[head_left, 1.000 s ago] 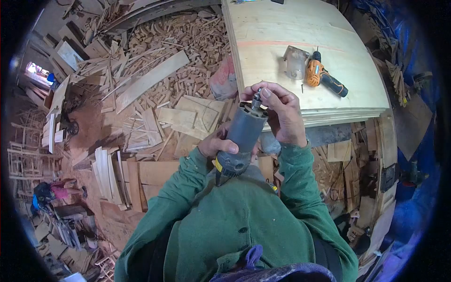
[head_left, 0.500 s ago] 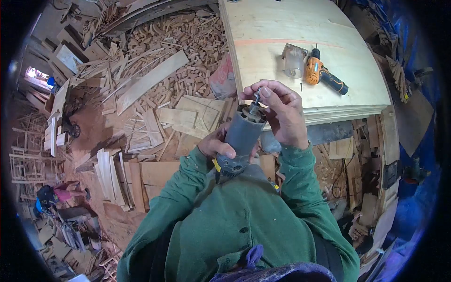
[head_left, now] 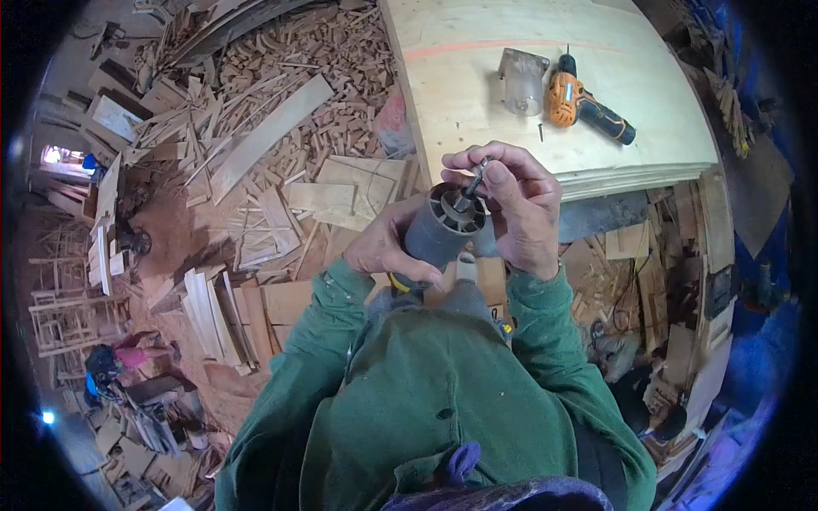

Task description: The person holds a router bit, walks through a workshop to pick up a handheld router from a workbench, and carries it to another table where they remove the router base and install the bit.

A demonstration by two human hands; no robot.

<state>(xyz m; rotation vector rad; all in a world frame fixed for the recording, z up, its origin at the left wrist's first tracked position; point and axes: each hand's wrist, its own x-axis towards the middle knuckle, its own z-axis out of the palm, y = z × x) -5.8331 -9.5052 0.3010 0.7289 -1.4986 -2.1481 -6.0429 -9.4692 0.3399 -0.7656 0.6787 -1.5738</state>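
Note:
My left hand (head_left: 392,247) is wrapped round a dark grey cylindrical power tool (head_left: 434,243), whose open, finned end tilts up. A metal shaft with a bit (head_left: 471,189) stands out of that end. My right hand (head_left: 520,204) pinches the top of the bit between thumb and fingers. On the pale plywood stack (head_left: 613,102) beyond my hands lie an orange and black cordless drill (head_left: 584,106), a clear plastic guard (head_left: 522,83) and a small dark screw (head_left: 540,132).
Wood offcuts (head_left: 298,60) are heaped at the upper left, with a long board (head_left: 271,136) across them. More planks (head_left: 226,319) lean at my left. Another person (head_left: 128,362) is at the far lower left. Scraps lie under the stack's right side.
The power tool has tipped so that its finned end faces the camera more. Both hands stay on it and the bit. The view has shifted, and the stack appears higher.

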